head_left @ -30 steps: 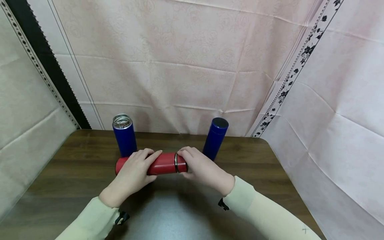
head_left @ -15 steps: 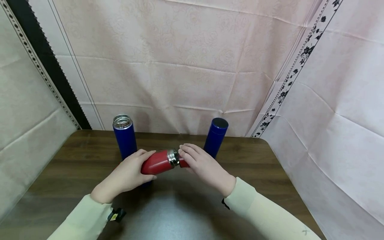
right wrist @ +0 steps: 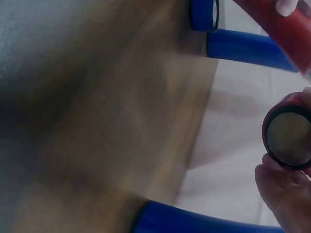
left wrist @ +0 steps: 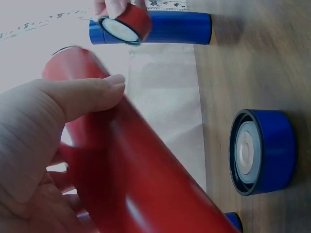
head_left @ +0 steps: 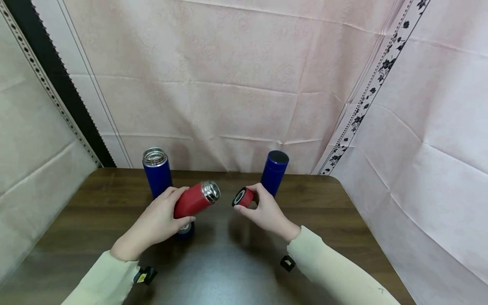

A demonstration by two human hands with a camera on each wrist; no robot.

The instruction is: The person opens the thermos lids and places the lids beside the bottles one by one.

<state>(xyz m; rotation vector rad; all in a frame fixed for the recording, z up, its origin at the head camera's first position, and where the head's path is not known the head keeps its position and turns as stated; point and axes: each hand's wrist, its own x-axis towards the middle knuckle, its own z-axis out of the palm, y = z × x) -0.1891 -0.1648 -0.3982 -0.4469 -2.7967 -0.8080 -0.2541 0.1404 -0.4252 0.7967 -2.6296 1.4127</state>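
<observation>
My left hand (head_left: 152,224) grips a red thermos flask (head_left: 190,201), tilted so its bare steel neck (head_left: 211,191) points up and to the right. In my right hand (head_left: 268,214) is the red lid (head_left: 245,198), pinched between thumb and fingers, its underside turned toward the flask. A gap lies between lid and neck. Below the left hand a blue lid (left wrist: 265,151) rests on the table with its inner side up, partly hidden in the head view.
An uncapped blue thermos (head_left: 158,176) stands at the back left of the wooden table (head_left: 221,271). Behind the right hand stands a capped blue thermos (head_left: 274,171). A pale patterned cloth (head_left: 228,84) hangs along the back and sides.
The red lid has come off the flask, baring its steel neck. My right hand has turned the lid and moved right; the left hand has tilted the flask's neck upward.
</observation>
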